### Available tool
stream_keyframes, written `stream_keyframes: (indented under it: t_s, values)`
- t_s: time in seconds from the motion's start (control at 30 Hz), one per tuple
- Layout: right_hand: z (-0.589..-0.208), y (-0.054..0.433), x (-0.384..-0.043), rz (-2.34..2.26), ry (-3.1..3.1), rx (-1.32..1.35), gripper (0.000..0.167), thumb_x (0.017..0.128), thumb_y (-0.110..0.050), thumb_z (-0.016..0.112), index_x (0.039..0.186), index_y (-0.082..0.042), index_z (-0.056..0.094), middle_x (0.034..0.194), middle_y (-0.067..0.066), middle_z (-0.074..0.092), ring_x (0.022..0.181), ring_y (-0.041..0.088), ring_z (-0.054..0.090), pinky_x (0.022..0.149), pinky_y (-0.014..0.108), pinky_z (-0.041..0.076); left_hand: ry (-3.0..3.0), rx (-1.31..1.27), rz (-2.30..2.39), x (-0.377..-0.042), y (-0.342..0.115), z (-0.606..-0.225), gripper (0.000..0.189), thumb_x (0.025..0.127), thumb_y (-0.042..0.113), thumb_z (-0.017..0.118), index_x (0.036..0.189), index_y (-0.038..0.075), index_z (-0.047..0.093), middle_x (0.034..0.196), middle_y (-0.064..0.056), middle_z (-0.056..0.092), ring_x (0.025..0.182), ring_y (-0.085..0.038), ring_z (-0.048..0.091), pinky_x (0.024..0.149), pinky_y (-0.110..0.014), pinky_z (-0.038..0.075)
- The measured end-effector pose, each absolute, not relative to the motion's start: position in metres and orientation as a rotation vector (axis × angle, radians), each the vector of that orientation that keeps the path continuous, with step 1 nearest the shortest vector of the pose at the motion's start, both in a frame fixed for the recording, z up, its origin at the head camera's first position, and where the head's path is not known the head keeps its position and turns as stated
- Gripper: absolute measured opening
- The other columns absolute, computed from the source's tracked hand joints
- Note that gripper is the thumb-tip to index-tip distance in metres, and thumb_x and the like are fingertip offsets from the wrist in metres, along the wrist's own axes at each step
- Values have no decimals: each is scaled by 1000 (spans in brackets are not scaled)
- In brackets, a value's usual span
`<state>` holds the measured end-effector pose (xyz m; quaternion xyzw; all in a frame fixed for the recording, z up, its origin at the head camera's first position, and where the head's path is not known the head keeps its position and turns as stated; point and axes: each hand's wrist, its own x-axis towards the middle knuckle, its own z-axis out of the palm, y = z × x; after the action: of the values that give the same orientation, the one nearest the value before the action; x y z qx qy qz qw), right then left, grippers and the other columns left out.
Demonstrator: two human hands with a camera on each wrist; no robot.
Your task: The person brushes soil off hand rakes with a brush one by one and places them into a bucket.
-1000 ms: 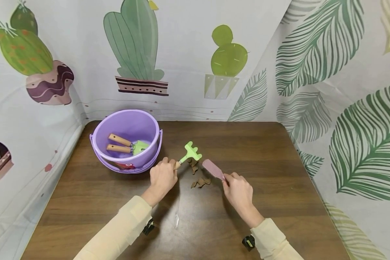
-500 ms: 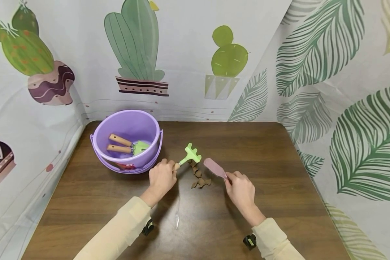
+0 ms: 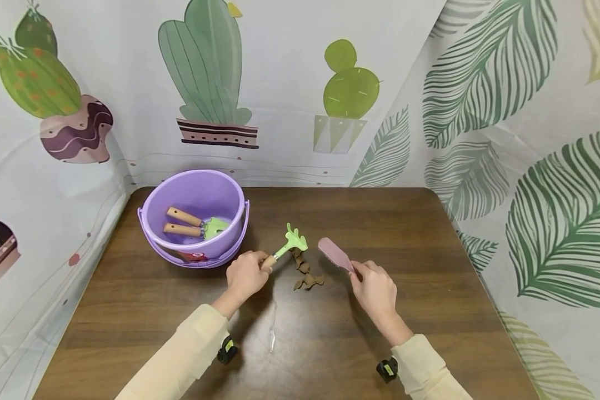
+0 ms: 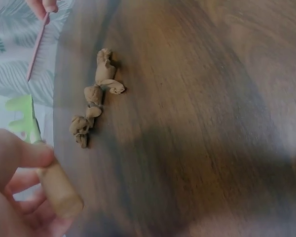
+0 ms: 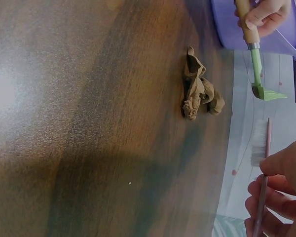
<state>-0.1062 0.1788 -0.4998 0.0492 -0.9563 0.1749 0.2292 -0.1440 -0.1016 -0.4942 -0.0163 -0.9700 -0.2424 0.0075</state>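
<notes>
My left hand (image 3: 247, 273) grips the wooden handle of a small hand rake (image 3: 295, 240), its light green tines raised over the table. Fingers and thumb curl round that handle in the left wrist view. With thumb and fingers, my right hand (image 3: 375, 286) pinches a pink brush (image 3: 335, 254); its pale bristles (image 5: 258, 143) show in the right wrist view. The brush head and rake tines are apart, facing each other. Between and below them, several brown clay-like lumps (image 3: 309, 280) lie in a line on the table (image 4: 197, 98). The rake overlaps the farthest lump in the head view.
A purple bucket (image 3: 232, 233) stands at the back left, its handle hanging at the front. Inside lie two wooden-handled tools (image 3: 184, 229) with green ends. A small clear sliver (image 3: 272, 340) is on the table near the front. A patterned cloth (image 3: 290, 166) hangs behind.
A brown lump has come down from near the rake, filling the gap between the lumps on the table. The rake has turned slightly; the brush has moved a little right and back.
</notes>
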Motion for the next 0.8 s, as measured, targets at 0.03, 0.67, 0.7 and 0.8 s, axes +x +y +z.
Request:
stream_keyframes:
  t_s: [0.03,0.67,0.7,0.8]
  values:
    - [-500,179,-106,487,-2632,134,20,73,-14,73,93,-14,74,80,1,67,64,23,62,46,40,48,-3054,-41,-810,-145,-102,-494,20,72,26,72,92,25,70,75,2,64,64,-23,60,48,-34,40]
    - [-497,181,-109,562,-2639,100,21,74,-17,72,95,-14,73,83,1,68,66,22,64,49,42,49,-2909,-22,-1873,-148,-112,-518,29,75,9,70,103,0,66,86,-11,65,71,-15,60,63,-28,51]
    - [-497,181,-109,571,-2642,93,21,74,-17,72,95,-14,73,83,0,68,65,22,64,48,42,49,-2885,-24,-1943,-148,-112,-519,30,76,7,69,105,-2,65,87,-12,65,72,-15,60,62,-28,52]
    - [-496,180,-110,608,-2634,85,21,74,-17,72,95,-13,74,82,0,68,62,19,63,48,41,48,-2833,-27,-2099,-148,-112,-520,33,79,6,66,109,-6,62,90,-15,64,73,-15,60,63,-27,52]
